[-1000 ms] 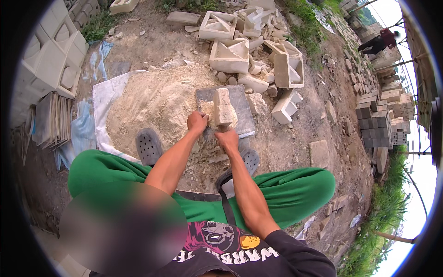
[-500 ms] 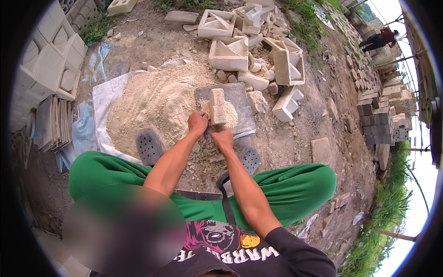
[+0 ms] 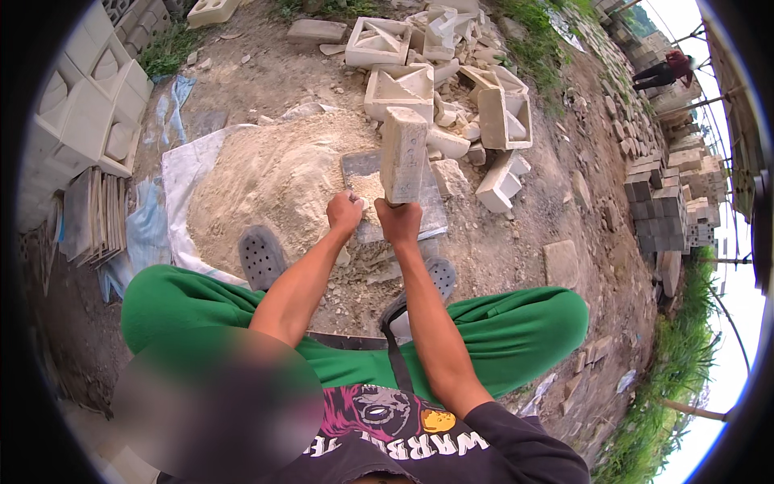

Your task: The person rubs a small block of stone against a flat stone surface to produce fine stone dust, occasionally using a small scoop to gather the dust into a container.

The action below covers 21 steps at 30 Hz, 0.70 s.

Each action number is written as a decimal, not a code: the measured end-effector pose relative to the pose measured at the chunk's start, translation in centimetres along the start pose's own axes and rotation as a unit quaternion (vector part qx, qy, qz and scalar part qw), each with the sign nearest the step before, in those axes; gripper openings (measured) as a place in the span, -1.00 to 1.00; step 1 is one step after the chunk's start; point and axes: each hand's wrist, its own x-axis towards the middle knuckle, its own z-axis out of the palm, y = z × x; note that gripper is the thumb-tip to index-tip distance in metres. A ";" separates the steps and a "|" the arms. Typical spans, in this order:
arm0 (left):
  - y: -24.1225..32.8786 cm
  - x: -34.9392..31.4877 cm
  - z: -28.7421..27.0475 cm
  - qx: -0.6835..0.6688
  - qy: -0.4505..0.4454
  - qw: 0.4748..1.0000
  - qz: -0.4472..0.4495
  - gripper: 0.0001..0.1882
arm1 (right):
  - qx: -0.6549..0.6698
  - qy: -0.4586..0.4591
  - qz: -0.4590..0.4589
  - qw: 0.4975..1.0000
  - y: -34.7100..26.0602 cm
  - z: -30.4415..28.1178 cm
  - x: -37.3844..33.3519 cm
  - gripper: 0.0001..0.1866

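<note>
My right hand (image 3: 397, 222) grips the short handle of a block-headed mallet (image 3: 405, 153), its long pale head dusty and raised over a dark flat slab (image 3: 369, 233). Crumbled pale material (image 3: 368, 187) lies on that slab, partly covered by the mallet. At the slab's left edge, my left hand (image 3: 345, 210) is closed with its fingers curled in. A small pale bit shows by its fingertips; whether it is pinched is hard to make out. To the left of this hand spreads a heap of pale crushed grit (image 3: 266, 173) on a white sheet (image 3: 181, 181).
Broken pale ventilation blocks (image 3: 401, 93) and rubble lie beyond the slab. Stacked blocks (image 3: 85, 105) and thin boards (image 3: 97, 214) stand at the left. Grey sandals (image 3: 262, 256) are on my feet beside the grit. Another person (image 3: 669, 71) is far off at the upper right.
The mallet has risen off the crumbled material on the slab, its head now larger and nearer to me. My right hand went up slightly and to the right; my left hand stayed almost still.
</note>
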 end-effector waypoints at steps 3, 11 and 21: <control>0.3 0.5 0.1 0.040 -0.010 0.999 0.006 -0.86 | -0.109 -0.035 0.069 0.991 5.6 1.9 -2.5 -0.58; -0.7 1.1 0.0 0.030 0.007 0.999 0.030 -0.85 | -0.039 -0.083 0.058 0.994 2.9 -0.3 -1.4 -0.58; 0.0 1.3 -0.3 0.031 -0.044 0.998 -0.019 -0.80 | -0.073 -0.022 -0.006 0.997 4.1 1.6 -1.8 -0.67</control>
